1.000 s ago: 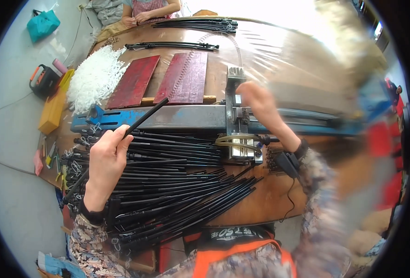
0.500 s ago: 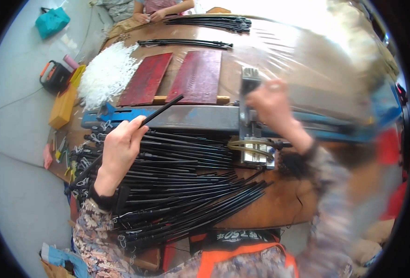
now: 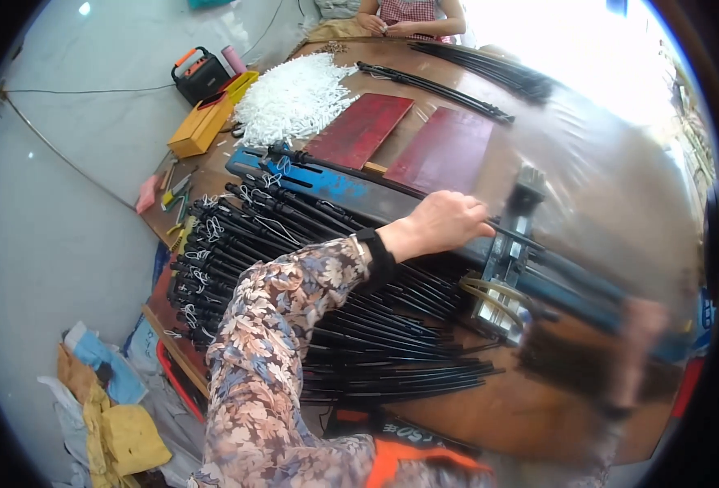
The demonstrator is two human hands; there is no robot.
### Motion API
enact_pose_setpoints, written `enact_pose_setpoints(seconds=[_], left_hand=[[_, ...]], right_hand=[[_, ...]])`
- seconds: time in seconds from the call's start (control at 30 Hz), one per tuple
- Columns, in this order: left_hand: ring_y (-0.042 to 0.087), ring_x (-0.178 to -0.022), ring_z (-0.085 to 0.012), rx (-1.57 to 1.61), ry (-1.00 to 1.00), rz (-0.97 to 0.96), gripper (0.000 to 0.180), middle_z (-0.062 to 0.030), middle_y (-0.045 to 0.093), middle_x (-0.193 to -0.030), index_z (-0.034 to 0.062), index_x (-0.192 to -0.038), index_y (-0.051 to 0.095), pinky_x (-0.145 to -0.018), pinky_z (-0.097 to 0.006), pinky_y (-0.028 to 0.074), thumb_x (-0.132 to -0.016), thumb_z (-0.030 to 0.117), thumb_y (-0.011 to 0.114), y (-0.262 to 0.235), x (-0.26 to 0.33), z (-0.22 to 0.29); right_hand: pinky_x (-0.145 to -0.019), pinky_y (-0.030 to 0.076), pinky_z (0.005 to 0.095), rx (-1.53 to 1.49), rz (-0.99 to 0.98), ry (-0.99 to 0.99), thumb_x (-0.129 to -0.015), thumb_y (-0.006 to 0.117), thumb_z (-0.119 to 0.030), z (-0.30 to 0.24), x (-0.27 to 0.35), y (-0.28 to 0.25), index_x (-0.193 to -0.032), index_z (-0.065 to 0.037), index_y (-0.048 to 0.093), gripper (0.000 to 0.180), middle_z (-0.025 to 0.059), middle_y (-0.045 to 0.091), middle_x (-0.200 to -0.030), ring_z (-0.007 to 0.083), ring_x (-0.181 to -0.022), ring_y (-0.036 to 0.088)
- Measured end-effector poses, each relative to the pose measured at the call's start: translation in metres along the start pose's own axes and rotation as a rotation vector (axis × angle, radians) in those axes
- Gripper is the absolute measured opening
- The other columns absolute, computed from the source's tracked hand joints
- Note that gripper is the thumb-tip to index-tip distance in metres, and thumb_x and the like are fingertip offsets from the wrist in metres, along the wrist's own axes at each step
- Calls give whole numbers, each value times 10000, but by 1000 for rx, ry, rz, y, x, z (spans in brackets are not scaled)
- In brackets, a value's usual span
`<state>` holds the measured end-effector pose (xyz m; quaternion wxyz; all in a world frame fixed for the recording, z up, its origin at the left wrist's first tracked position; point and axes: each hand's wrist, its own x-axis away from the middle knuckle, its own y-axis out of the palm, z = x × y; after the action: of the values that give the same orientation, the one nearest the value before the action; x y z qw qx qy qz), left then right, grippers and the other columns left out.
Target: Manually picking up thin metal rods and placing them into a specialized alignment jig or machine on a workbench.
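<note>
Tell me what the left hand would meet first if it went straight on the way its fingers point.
Beyond the black rod in its grip, the left hand would probably meet the metal clamp just to its right. Depth is unclear, so it might pass above instead.

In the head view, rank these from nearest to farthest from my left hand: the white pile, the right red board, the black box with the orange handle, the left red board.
From the left hand:
1. Right red board: just beyond it.
2. Left red board: beyond, to its left.
3. White pile: leftward, past that board.
4. Black box: far left, past the pile.
</note>
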<state>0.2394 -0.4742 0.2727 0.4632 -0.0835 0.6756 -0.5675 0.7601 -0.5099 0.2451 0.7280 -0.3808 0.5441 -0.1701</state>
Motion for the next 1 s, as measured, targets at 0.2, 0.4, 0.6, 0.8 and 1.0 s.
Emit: enact_pose_setpoints(seconds=[0.2,0.4,0.6,0.8,1.0], left_hand=[[689,-812,-339,178,-118,-32,213,-119,698,-865,61,-812,703,-737,-420,570,-904,251,723,-3,-4,2],[687,-875,-375,339,-145,81,182,-180,709,-1005,58,-880,732,-778,-436,564,-895,240,730,6,4,2],[679,-677,-371,154,-102,-40,207,-156,663,-712,63,-781,602,-568,-484,527,-927,193,670,4,-12,14],[679,-731,-376,85,-213,-178,220,-149,661,-754,80,-853,585,-590,-475,512,-970,262,625,-5,-13,15],[670,-744,-380,107,-194,-172,235,-150,652,-765,72,-842,568,-606,-473,511,-978,258,616,-1,-7,15]], right_hand=[[-920,473,465,-58,-154,233,-963,600,-62,-6,5,6,-960,-26,692,99,163,656,-924,346,-999,622],[-958,471,463,-6,-27,152,-978,601,-93,-23,2,-2,-1003,-30,701,121,144,681,-979,352,-1063,619],[-1099,406,491,-56,-30,-88,-932,631,-68,-103,-17,-41,-1194,5,688,278,170,697,-1238,365,-1292,563],[-900,429,441,-295,-68,-60,-844,744,-128,-160,-1,-44,-1131,-20,698,311,98,711,-1056,306,-1062,620],[-886,425,447,-433,-121,1,-873,717,-148,-180,0,-32,-1231,-25,670,382,107,695,-1078,312,-1028,608]])
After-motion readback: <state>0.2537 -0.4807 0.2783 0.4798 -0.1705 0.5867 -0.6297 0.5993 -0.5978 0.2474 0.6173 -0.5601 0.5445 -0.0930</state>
